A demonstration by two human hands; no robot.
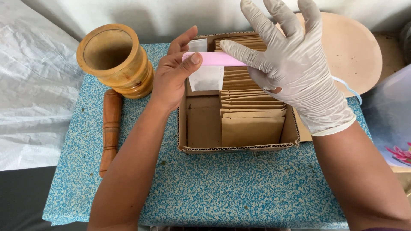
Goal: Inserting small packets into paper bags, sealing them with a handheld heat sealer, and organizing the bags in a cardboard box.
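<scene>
Head view: a blue speckled mat (239, 188) fills the lower middle of the frame, both forearms reaching up from the bottom edge
Left hand: the bare left hand (173, 75) sits left of centre in the upper half, thumb and fingers closed on the left end of a pink strip (214, 59)
Right hand: the right hand (291, 64), in a pale glove, is at upper centre-right; its forefinger and thumb meet the right end of the pink strip, the other fingers spread upward
Pink strip: held level between the two hands, above the far end of the cardboard box (201, 128)
White sachet (207, 78): hangs just under the strip, over the box's left part; whether it is joined to the strip cannot be told
Cardboard box: centre of the frame on the mat, open at the top
Brown envelopes (252, 115): packed in a row down the box's right part
Wooden mortar (115, 57): upper left, standing on the mat
Wooden pestle (110, 128): lying on the mat just below the mortar
Round board (355, 51): upper right, behind the gloved hand
White sheeting (34, 85): along the left edge
</scene>
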